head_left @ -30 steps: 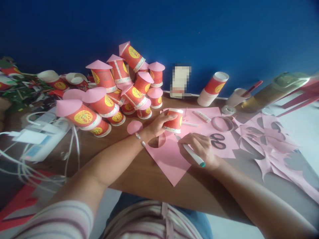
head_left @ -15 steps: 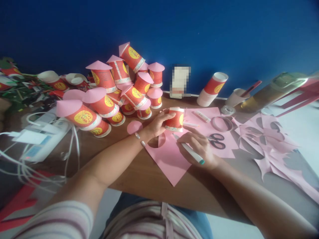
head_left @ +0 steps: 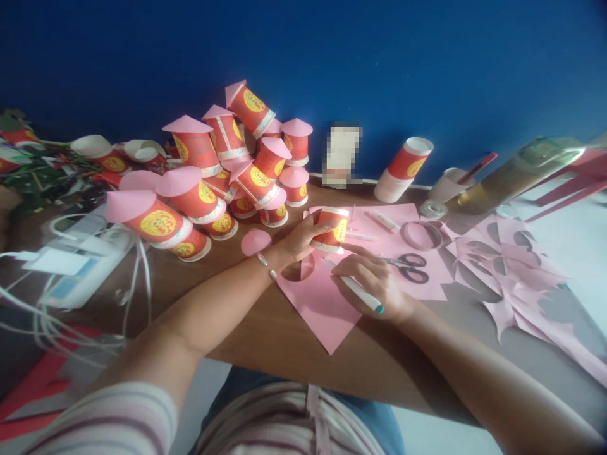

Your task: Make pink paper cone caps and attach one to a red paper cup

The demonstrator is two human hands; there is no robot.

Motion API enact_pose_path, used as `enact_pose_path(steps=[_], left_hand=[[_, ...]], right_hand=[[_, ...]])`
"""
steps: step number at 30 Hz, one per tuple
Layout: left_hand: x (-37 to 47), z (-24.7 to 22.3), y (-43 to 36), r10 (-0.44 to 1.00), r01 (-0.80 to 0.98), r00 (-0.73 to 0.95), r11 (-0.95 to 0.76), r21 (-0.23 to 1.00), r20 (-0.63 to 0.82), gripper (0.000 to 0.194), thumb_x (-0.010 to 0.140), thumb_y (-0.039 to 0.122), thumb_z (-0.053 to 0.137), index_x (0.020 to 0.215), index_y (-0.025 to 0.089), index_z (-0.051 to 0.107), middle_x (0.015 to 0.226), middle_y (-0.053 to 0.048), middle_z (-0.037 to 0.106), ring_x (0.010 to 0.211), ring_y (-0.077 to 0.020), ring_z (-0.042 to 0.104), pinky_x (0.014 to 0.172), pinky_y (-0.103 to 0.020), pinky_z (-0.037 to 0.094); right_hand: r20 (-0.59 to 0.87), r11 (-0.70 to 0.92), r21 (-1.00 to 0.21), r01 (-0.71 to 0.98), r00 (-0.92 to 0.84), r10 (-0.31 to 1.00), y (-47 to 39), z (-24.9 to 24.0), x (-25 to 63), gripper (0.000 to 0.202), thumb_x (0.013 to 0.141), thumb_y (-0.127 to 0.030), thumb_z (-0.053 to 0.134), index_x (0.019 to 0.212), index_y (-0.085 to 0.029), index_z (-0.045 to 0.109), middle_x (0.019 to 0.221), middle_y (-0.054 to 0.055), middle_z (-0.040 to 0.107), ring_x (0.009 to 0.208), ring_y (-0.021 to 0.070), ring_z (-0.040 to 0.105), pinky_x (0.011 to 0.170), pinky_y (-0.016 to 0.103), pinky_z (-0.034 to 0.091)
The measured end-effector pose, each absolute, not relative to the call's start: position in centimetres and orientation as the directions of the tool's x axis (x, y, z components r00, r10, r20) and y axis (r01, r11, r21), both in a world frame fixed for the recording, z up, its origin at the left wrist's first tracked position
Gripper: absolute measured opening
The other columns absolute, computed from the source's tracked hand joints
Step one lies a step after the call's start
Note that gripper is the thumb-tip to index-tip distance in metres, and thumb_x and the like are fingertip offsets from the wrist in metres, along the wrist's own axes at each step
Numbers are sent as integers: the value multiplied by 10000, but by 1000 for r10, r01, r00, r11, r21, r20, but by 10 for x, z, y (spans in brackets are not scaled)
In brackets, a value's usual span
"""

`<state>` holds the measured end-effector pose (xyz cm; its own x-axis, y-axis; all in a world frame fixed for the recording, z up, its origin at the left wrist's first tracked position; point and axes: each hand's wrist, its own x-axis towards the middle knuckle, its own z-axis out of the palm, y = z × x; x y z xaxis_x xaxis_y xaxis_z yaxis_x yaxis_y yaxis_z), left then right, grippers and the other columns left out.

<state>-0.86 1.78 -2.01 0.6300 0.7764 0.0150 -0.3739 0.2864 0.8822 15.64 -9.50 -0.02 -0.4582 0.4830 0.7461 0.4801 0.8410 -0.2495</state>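
Note:
My left hand [head_left: 302, 237] is closed around a red paper cup [head_left: 327, 237] with a yellow round emblem and white rims. The cup is held above a pink paper sheet [head_left: 327, 303], its far side hidden by my thumb and fingers. In my right hand [head_left: 372, 278] a white marker [head_left: 358, 292] with a green end is gripped like a pen, its tip pointing up and left, just below the cup's lower rim. My right fingers are close to that rim; whether they touch it I cannot tell. A pair of scissors [head_left: 412, 268] lies on pink paper right of my right hand.
Red cups with pink cone tops [head_left: 258, 183] are piled at back left. A power strip [head_left: 80, 265] with white cables lies left. Rightward are stacked cups [head_left: 403, 170], a tape roll [head_left: 422, 235], a bottle [head_left: 516, 174] and pink paper scraps [head_left: 512, 265]. A blue wall [head_left: 303, 57] stands behind.
The cup has tilted and turned slightly in my left hand, and my left thumb now lies farther across it. My right hand has shifted a little left with the marker, uncovering more of the scissors.

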Motion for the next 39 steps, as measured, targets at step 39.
enact_pose_path(steps=[39], left_hand=[[-4,-1,7,856,-208,505,-3,978,109,345,792,446,836,823,195,602,794,-14,583,752,-173,557,743,-344,469]], right_hand=[[712,766,-210,608,-442,546,-94,-10,163,168,947,-85,622,1072,-197,605,845,45,720,725,175,669,682,316,534]])
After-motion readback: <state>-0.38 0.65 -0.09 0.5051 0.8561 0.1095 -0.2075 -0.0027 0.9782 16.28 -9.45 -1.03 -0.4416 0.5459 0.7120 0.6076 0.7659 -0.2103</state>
